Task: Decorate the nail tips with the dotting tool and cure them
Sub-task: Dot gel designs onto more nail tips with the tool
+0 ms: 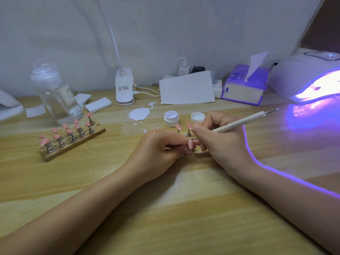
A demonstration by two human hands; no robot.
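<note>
While pinching a single pink nail tip (pixel 190 144) between curled fingers, left hand (pixel 161 150) resting low on the counter (pixel 165 208); right hand (pixel 219 138) curled round the dotting tool (pixel 244 121) in a pen grip, metal point down at the tip's surface, spare ball end angled up and away to the right; contact itself too small to confirm.

Judged to be mid-dotting on this one tip; next move likely calling for a light lift of the point, a fresh dip in the open gel pot (pixel 171 117) just beyond the hands, then back to the same tip; a steady left pinch needed, since any wobble would smear wet gel.

Two more tips on stands (pixel 184 129) just behind the knuckles, close enough to be knocked on the way to the pot; pot lid (pixel 197 117) lying beside it; white smear of product (pixel 139 114) on the counter further back.

Off to the left, wooden rack of pink tips (pixel 71 137) on metal stands, no dots discernible on them at this distance; clear pump bottle (pixel 55 91) behind it, white pads (pixel 98 104) alongside.

Far right, nail lamp (pixel 311 78) lit violet, mouth facing the work, well apart from the hands; path to it open across bare counter; tissue box (pixel 244 87), sheet of paper (pixel 186 89) and clip-on lamp base (pixel 124 87) along the back edge, clear of the work.
</note>
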